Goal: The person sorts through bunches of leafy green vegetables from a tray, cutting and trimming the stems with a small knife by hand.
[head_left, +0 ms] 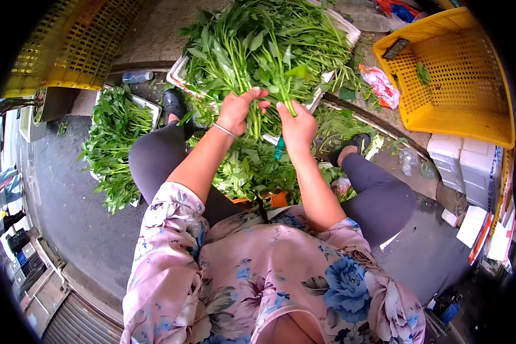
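Observation:
My left hand [239,109] grips the stems of a big bunch of leafy greens [264,46], which fans out away from me over a white tray [178,71]. A bangle circles that wrist. My right hand [297,123] is closed on the same stems from the right, just beside the left hand. Below the hands, a heap of loose green leaves [246,166] lies between my knees. A small teal object [279,148] sticks out under my right hand.
A second tray of greens [117,143] lies on the ground to the left. A yellow plastic basket [453,74] stands at the right, white foam boxes [464,163] below it. Yellow crates [74,40] are stacked at top left, a plastic bottle [136,76] beside them.

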{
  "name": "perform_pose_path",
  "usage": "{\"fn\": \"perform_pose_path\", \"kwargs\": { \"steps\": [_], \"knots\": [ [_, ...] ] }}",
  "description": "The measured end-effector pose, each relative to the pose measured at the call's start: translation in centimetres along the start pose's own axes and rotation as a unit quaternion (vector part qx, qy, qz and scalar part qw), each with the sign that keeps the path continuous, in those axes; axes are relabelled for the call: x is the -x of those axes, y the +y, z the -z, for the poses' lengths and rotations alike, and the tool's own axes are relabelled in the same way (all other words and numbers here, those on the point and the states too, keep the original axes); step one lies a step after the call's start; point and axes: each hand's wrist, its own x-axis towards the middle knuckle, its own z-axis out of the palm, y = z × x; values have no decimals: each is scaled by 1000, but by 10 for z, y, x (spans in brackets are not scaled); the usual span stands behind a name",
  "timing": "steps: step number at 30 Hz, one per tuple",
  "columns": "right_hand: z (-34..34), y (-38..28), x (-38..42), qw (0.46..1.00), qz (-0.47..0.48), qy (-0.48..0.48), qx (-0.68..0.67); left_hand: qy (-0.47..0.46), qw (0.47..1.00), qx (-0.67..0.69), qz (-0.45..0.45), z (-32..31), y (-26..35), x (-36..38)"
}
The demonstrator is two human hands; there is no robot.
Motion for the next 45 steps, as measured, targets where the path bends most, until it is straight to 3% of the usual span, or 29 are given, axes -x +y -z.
{"fn": "perform_pose_path", "kwargs": {
  "steps": [1,3,7,11,13,14,17,18,19,22,25,27,28,29,30,32,33,35,36,38,39,41,45],
  "knots": [
    [-2,-2,5,997,64,17,-30,5,1000,-8,13,-2,-3,-1],
    [-1,-5,13,997,71,-19,-7,-14,1000,-11,-8,-5,-8,-1],
    [1,-7,14,984,150,30,89,-28,999,-11,-23,-12,-9,-2],
    [10,-7,12,970,182,-42,155,-45,998,-48,-22,-6,-14,-10],
    [13,-10,15,979,167,-64,95,-34,997,-63,-39,-3,-14,-14],
    [8,1,11,993,21,-113,0,-56,996,-61,-29,-2,-15,-15],
    [5,-9,-6,996,-33,-79,12,-43,997,-54,-23,-7,-14,-9],
    [7,-16,-16,986,-71,-140,-58,-37,997,-61,-18,-8,-14,-8],
    [-4,-13,-22,974,-38,-107,-195,-30,997,-67,-15,-8,-13,-8],
    [-13,-14,-26,943,-55,-79,-318,-38,999,-19,0,-3,-12,-10],
    [-4,-14,-12,961,-75,-100,-247,-16,1000,20,10,1,-10,-11],
    [4,-13,9,984,-71,-126,-105,-2,999,27,20,2,-6,-10],
    [7,-14,22,988,-57,-125,-69,46,997,-50,-43,-6,-4,-4],
    [4,-1,34,991,-2,-95,-93,46,997,-50,-44,-4,-7,-4],
    [8,5,44,990,-22,-109,-86,31,998,-32,-33,0,-10,-4],
    [12,22,73,980,-81,-168,-67,-3,1000,-2,-30,8,-4,-7],
    [17,26,86,965,-98,-242,-2,-4,999,-4,-32,5,5,-3],
    [24,37,89,878,-175,-423,137,-43,999,14,-2,6,12,2],
    [27,35,86,878,-174,-423,138,-43,999,15,-3,8,12,4],
    [28,27,76,906,-43,-364,213,-74,996,32,28,11,14,7],
    [15,45,65,923,-92,-341,153,-75,996,30,28,14,14,9],
    [11,30,43,920,-220,-287,-153,-96,995,22,28,19,12,10],
    [6,-20,31,941,-192,-204,-188,-80,996,-27,4,25,12,19]
  ]
}}
